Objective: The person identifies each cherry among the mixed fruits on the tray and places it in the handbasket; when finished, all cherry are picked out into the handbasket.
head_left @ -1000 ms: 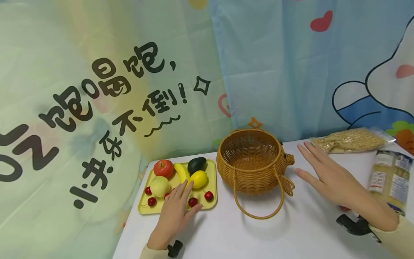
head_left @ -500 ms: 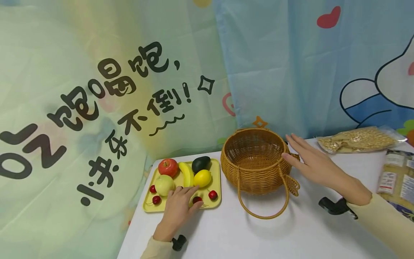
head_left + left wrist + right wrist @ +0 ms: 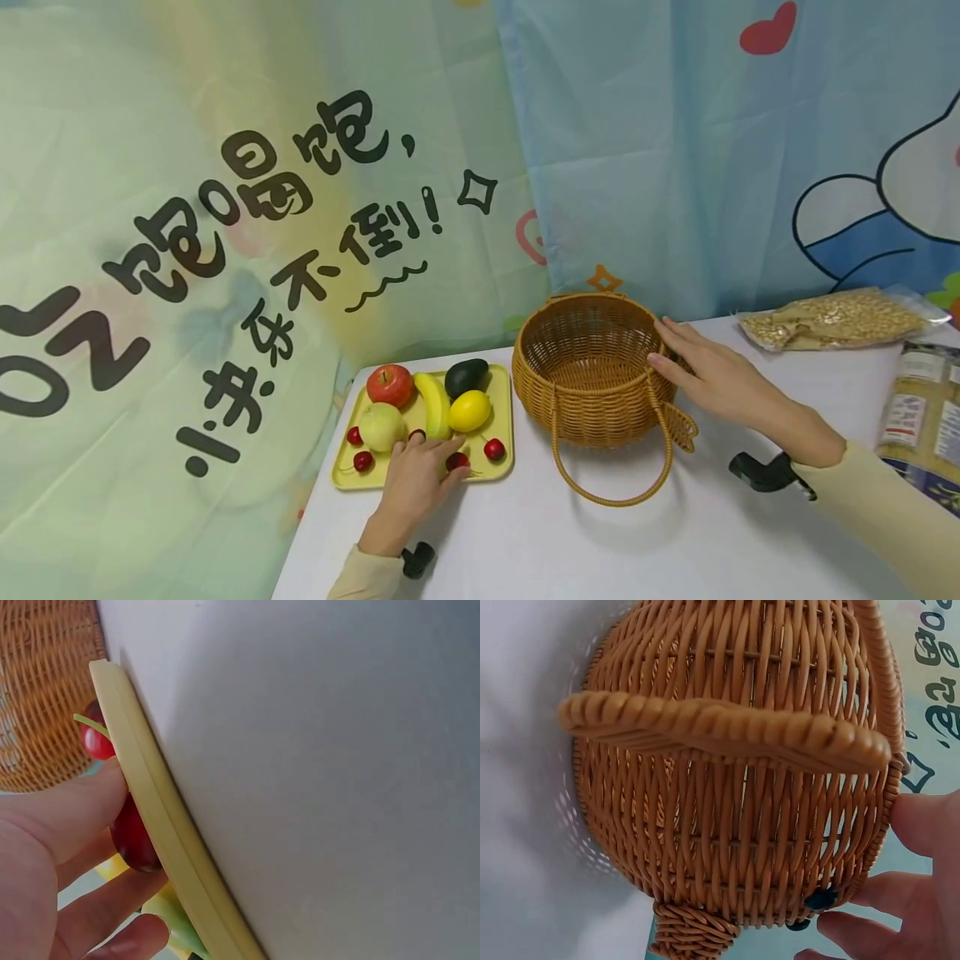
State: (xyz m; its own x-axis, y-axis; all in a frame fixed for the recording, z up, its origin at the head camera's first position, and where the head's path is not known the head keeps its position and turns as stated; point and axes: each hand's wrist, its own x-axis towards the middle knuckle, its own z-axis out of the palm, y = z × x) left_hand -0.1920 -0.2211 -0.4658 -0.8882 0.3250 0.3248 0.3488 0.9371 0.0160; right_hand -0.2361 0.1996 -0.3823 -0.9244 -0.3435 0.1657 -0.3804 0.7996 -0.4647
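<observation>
In the head view my left hand reaches over the near edge of a yellow tray. Its thumb and fingers pinch at a dark red cherry, seen close beside the tray rim in the left wrist view. My right hand rests its fairly straight fingers against the right rim of a brown wicker basket. The right wrist view shows fingertips right at that rim, beside a dark eye bead. The basket's handle hangs down toward the front.
On the tray lie a red apple, a pale green round fruit, a banana, an avocado, a lemon and several cherries. A bag of grains and a labelled package are at the right. A printed curtain hangs behind.
My left hand has come down from above the tray to the cherry. My right hand has moved left onto the basket's rim. The head view has shifted slightly.
</observation>
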